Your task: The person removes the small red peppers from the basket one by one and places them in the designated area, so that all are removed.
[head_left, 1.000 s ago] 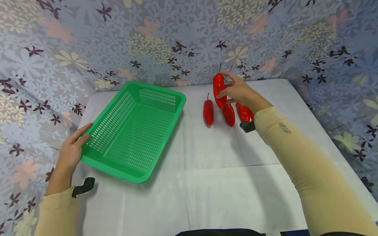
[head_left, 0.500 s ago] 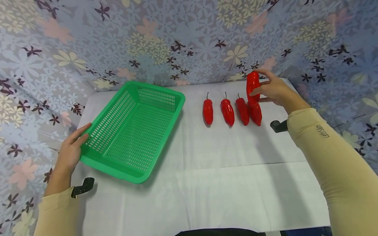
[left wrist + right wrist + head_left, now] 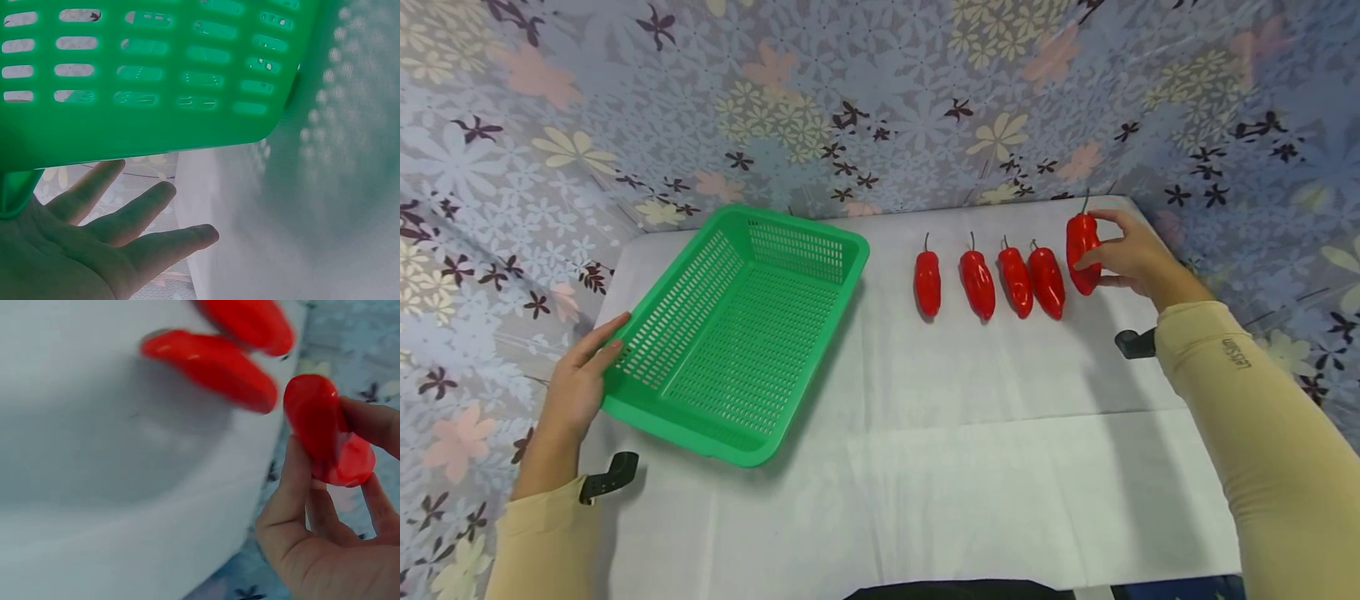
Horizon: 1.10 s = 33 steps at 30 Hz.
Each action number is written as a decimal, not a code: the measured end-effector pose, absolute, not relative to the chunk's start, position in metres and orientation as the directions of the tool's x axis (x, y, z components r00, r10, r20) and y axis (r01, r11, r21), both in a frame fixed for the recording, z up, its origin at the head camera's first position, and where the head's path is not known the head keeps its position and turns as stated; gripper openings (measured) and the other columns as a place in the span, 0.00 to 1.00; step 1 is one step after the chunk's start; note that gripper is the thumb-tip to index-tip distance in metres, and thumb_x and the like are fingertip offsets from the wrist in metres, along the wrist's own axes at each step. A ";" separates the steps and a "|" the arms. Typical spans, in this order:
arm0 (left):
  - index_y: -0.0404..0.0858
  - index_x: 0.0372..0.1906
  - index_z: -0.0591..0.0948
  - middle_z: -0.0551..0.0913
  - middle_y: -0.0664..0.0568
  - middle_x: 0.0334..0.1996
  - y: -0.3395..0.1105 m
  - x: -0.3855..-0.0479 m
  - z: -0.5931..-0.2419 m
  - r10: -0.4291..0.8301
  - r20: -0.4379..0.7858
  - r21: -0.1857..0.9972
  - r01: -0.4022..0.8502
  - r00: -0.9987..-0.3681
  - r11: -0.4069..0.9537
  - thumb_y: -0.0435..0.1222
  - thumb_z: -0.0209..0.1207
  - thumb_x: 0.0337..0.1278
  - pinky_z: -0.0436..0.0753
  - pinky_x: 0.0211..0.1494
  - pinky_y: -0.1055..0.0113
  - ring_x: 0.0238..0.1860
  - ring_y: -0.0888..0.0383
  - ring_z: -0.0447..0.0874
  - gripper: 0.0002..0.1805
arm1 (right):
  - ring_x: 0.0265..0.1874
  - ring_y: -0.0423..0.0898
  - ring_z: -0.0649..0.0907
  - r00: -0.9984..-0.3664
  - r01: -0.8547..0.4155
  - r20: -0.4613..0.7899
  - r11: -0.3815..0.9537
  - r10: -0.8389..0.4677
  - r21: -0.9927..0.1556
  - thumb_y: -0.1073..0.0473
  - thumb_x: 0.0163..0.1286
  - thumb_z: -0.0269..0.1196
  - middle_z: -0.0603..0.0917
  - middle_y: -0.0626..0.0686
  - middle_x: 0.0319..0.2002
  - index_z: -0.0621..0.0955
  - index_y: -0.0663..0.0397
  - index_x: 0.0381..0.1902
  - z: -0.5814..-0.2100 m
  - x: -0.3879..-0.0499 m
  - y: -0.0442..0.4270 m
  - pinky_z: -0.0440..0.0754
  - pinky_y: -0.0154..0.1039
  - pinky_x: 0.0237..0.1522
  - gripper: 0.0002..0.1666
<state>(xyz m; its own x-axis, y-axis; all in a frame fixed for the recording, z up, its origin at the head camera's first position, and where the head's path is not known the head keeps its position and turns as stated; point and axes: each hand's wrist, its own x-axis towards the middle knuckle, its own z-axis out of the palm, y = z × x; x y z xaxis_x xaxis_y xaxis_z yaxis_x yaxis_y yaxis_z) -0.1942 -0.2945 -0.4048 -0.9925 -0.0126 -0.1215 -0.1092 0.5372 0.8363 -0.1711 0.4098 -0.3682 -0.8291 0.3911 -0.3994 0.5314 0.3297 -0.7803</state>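
Observation:
In the head view my right hand (image 3: 1131,254) grips a glossy red pepper (image 3: 1081,242), stem up, at the right end of a row of peppers. Whether its tip touches the table, I cannot tell. Beside it lies another red pepper (image 3: 1047,282), and further left come a pepper (image 3: 1016,282), a pepper (image 3: 977,285) and a pepper (image 3: 928,283), stems toward the back. My left hand (image 3: 576,379) holds the left rim of a green plastic basket (image 3: 842,333) that has nothing in it. Three straight fingers (image 3: 169,247) show below the basket in the left wrist view.
White cloth (image 3: 955,492) covers the table. Flower-patterned fabric (image 3: 880,100) rises behind it and at both sides. The basket takes up the left part of the table, apart from the peppers.
My right hand has carried the held pepper rightward past the other peppers and lowered it beside the last one. The left hand and basket have hardly moved.

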 end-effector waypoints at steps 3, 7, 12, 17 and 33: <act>0.58 0.77 0.65 0.54 0.48 0.79 -0.295 -0.193 -0.405 -0.022 -0.126 0.833 -0.118 -0.992 0.541 0.51 0.43 0.79 0.49 0.73 0.40 0.76 0.43 0.50 0.27 | 0.71 0.74 0.55 -0.805 0.564 -0.421 0.319 0.417 -0.762 0.67 0.65 0.68 0.50 0.73 0.75 0.46 0.38 0.83 -0.386 -0.167 0.417 0.69 0.67 0.60 0.60; 0.58 0.77 0.65 0.54 0.47 0.79 -0.295 -0.194 -0.405 -0.021 -0.123 0.832 -0.115 -0.992 0.543 0.51 0.43 0.79 0.49 0.73 0.40 0.76 0.42 0.50 0.27 | 0.71 0.74 0.56 -0.788 0.597 -0.467 0.311 0.402 -0.740 0.68 0.64 0.68 0.48 0.73 0.76 0.45 0.42 0.82 -0.406 -0.163 0.423 0.70 0.66 0.59 0.60; 0.58 0.77 0.65 0.53 0.48 0.79 -0.295 -0.195 -0.405 -0.001 -0.112 0.832 -0.094 -0.994 0.547 0.52 0.43 0.79 0.46 0.74 0.39 0.77 0.43 0.47 0.27 | 0.72 0.73 0.55 -0.763 0.631 -0.503 0.294 0.406 -0.718 0.70 0.64 0.66 0.45 0.72 0.77 0.45 0.42 0.82 -0.424 -0.161 0.426 0.69 0.65 0.59 0.59; 0.55 0.78 0.64 0.53 0.48 0.79 -0.295 -0.195 -0.406 -0.013 -0.118 0.834 -0.106 -0.993 0.542 0.50 0.43 0.80 0.46 0.74 0.40 0.78 0.43 0.46 0.27 | 0.72 0.73 0.55 -0.767 0.629 -0.500 0.312 0.403 -0.712 0.71 0.65 0.64 0.45 0.72 0.77 0.44 0.42 0.82 -0.430 -0.163 0.426 0.68 0.65 0.60 0.59; 0.55 0.77 0.65 0.54 0.48 0.79 -0.296 -0.194 -0.407 -0.012 -0.100 0.841 -0.091 -0.995 0.533 0.50 0.43 0.80 0.47 0.74 0.41 0.77 0.44 0.48 0.26 | 0.73 0.74 0.52 -0.780 0.611 -0.414 0.429 0.469 -0.665 0.51 0.65 0.72 0.44 0.67 0.79 0.30 0.30 0.78 -0.405 -0.162 0.438 0.53 0.75 0.61 0.69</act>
<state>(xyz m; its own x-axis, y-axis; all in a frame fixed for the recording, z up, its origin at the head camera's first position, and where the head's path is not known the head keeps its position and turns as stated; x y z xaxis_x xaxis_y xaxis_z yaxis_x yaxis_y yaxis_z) -0.1941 -0.2961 -0.4072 -0.9949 -0.0119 -0.1002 -0.0911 0.5332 0.8411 -0.1623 0.4377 -0.4046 -0.7798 0.4695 -0.4141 0.6114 0.4289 -0.6650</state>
